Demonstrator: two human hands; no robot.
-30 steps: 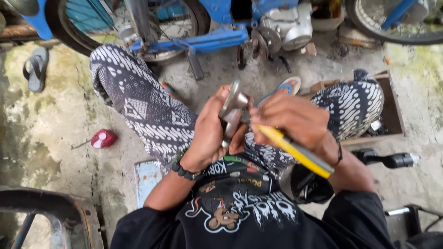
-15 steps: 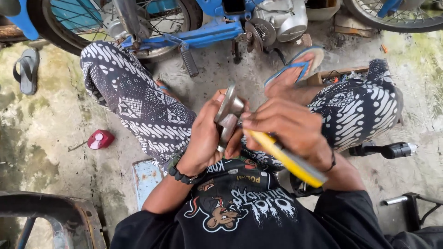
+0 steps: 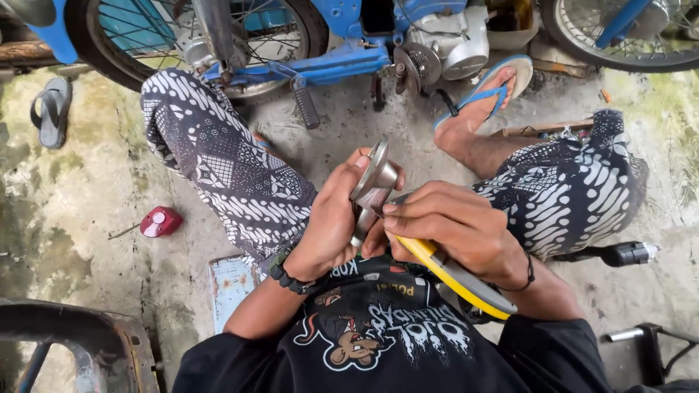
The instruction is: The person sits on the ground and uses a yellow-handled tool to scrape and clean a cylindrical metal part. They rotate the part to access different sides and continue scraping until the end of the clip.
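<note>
At the centre of the frame the left hand (image 3: 331, 225) is wrapped around a grey metal part (image 3: 373, 185) with a round flanged end, fingers closed on its lower body so the disc end points up and tilts toward the upper middle. The right hand (image 3: 455, 229) is closed around yellow-handled pliers (image 3: 455, 276), whose handles run down toward the lower right; the tool's nose meets the metal part just beside the left thumb, though the tip itself is too hidden to make out. The part thus sits between both hands, held above the lap and touching each.

Around the hands are knees in black-and-white patterned cloth and a black printed shirt (image 3: 371, 335) at the bottom. A foot in a blue sandal (image 3: 488, 91) rests at upper right. Behind it lies a shallow wooden tray (image 3: 542, 129), its contents covered by the leg. A blue motorbike (image 3: 342, 44) spans the top edge. A small red object (image 3: 160, 220) lies on the concrete floor (image 3: 87, 204) at left, a grey sandal (image 3: 52, 110) at upper left.
</note>
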